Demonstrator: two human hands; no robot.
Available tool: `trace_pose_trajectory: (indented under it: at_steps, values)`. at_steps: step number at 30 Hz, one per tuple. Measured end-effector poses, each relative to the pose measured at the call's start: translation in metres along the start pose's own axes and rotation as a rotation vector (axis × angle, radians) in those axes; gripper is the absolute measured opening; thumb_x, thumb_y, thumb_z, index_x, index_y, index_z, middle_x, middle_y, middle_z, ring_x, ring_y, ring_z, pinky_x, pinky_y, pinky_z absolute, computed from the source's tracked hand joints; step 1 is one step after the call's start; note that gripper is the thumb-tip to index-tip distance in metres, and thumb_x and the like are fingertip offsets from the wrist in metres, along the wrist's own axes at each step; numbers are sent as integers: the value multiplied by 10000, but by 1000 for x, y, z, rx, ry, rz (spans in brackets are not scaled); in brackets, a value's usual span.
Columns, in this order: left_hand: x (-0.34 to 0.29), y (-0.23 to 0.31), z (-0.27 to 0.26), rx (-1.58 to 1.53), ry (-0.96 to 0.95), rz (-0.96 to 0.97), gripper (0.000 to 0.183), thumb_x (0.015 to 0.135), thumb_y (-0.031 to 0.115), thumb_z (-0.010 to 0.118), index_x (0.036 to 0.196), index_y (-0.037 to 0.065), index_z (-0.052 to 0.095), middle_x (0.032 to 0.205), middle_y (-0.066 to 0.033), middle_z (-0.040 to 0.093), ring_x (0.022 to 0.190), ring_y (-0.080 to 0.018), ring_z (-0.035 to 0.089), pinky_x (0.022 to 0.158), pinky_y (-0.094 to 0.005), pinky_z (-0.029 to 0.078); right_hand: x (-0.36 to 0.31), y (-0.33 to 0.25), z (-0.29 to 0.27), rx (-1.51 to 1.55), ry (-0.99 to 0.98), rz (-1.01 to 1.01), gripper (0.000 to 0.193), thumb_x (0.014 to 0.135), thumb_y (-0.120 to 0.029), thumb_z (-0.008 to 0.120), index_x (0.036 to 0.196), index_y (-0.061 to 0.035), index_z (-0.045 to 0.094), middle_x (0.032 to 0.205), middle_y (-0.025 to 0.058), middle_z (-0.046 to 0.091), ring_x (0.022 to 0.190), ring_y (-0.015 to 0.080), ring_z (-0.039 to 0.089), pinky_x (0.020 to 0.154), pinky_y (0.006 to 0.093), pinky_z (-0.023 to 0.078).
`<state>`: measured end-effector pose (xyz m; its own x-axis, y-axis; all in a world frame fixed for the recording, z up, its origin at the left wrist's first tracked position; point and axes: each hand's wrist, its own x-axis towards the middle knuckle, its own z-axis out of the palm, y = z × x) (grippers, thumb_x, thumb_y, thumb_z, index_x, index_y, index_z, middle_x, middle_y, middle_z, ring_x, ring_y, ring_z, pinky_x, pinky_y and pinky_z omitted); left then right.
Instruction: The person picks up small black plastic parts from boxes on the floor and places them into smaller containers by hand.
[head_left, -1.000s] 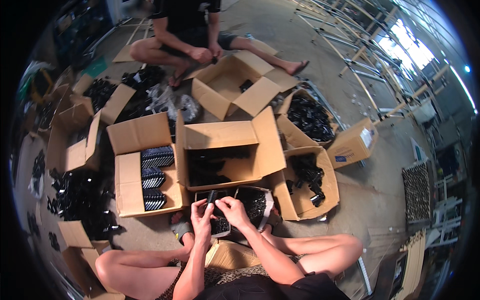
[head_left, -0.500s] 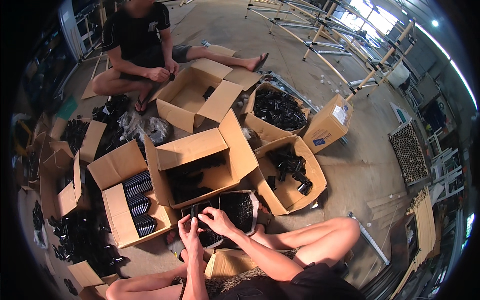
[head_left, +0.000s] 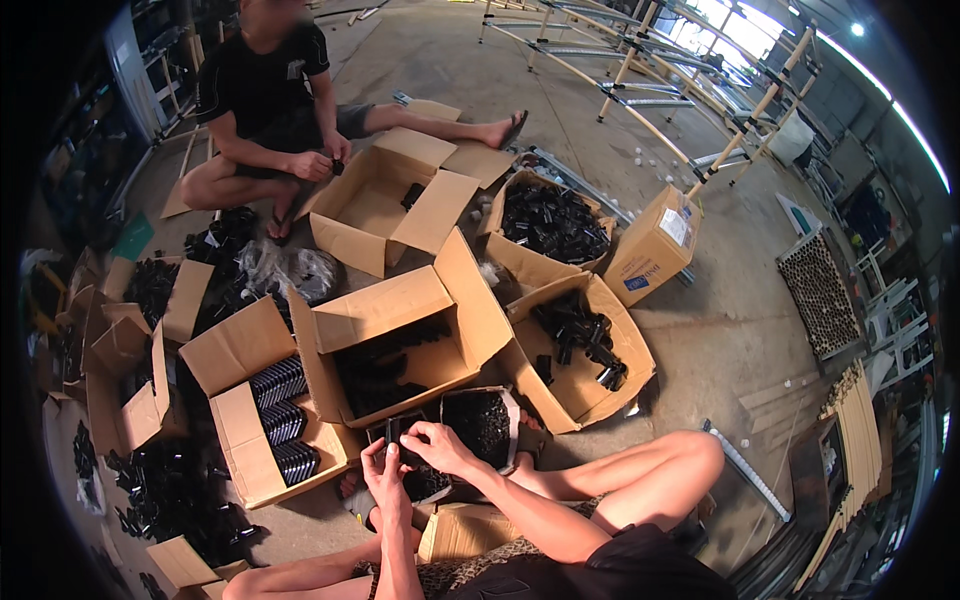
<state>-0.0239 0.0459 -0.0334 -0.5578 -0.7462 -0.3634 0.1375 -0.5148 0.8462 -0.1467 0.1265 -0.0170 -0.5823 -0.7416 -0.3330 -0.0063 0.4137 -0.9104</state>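
Note:
Between my raised fingers is a small black fitting (head_left: 392, 428), gripped upright by my left hand (head_left: 386, 470). My right hand (head_left: 438, 447) is closed with its fingertips pinched against the same fitting; anything smaller in that pinch is too tiny to make out. Just beyond my hands sits a small box of fine black hardware (head_left: 480, 420), and a second dark batch of it (head_left: 425, 482) is partly covered by my right wrist. Farther on, a tall open carton (head_left: 385, 300) has black parts at its bottom. Left of that, a carton (head_left: 240, 425) contains neatly stacked black fittings (head_left: 283, 410).
Right of centre, open cartons (head_left: 625, 375) hold loose black fittings (head_left: 555, 222). A closed carton (head_left: 650, 250) stands beside them. Across from me a co-worker (head_left: 265, 90) sits handling a black piece by an open carton (head_left: 365, 215). Loose fittings (head_left: 175, 490) cover the floor at left.
The view has shifted slightly. My hands stay together on the black fitting with barely any movement. The co-worker's hands have moved a little.

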Motion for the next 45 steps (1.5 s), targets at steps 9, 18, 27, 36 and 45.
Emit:
trace_pose_trajectory:
  at_steps: [9,18,27,36,45]
  values:
    - [-1,-3,-1,-5,-2,11,255,939,130,684,1149,58,559,960,-35,641,779,-71,602,575,-196,518,3,7,1,38,-30,34,331,914,-299,678,1012,13,626,872,127,690,793,188,663,702,339,532]
    - [-2,-2,6,-27,21,11,269,922,148,709,1135,59,571,929,-20,637,725,-51,569,558,-197,512,-2,6,5,77,130,-115,295,943,-283,645,949,9,685,786,87,657,722,120,602,635,314,483]
    - [-1,1,3,-20,-19,-9,281,922,128,705,1154,41,572,997,-68,688,841,-90,631,603,-211,528,7,43,8,297,25,-47,196,912,-164,695,1015,-2,657,815,25,674,723,73,606,610,248,494]
    - [0,3,-3,31,-103,-30,318,937,131,683,1195,14,540,1068,-120,673,882,-131,653,644,-239,569,1,21,10,329,-58,50,321,974,-305,648,1125,-22,627,895,-25,648,795,62,563,713,233,450]
    - [-12,61,-11,664,-312,64,468,919,190,660,1321,4,508,1257,-258,615,1139,-284,637,916,-370,522,-7,4,-17,576,-144,275,350,875,-323,736,1120,-89,649,925,55,707,698,142,676,586,254,512]
